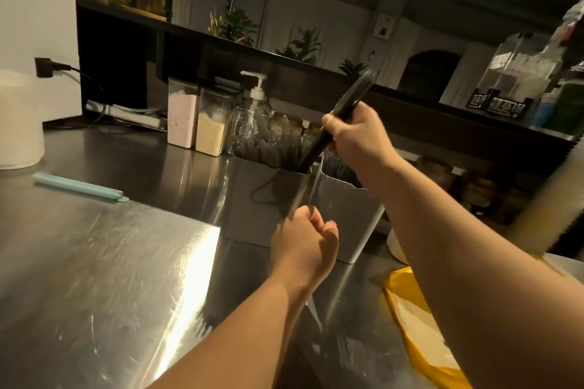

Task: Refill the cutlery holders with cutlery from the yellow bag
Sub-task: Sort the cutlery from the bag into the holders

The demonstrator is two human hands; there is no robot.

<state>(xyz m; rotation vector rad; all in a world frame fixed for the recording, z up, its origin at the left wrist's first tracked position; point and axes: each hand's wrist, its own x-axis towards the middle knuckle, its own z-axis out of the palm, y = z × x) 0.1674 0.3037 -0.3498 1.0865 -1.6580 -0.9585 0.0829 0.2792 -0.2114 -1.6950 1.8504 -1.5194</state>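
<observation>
Black cutlery (349,99) is slanting through the right hand (357,136), which is clenching the bundle at mid-length, its lower ends dipping into the left steel holder (262,199) just beneath the grip. The left hand (303,240) is hovering curled before that holder; whether it is pinching anything is unclear.
</observation>
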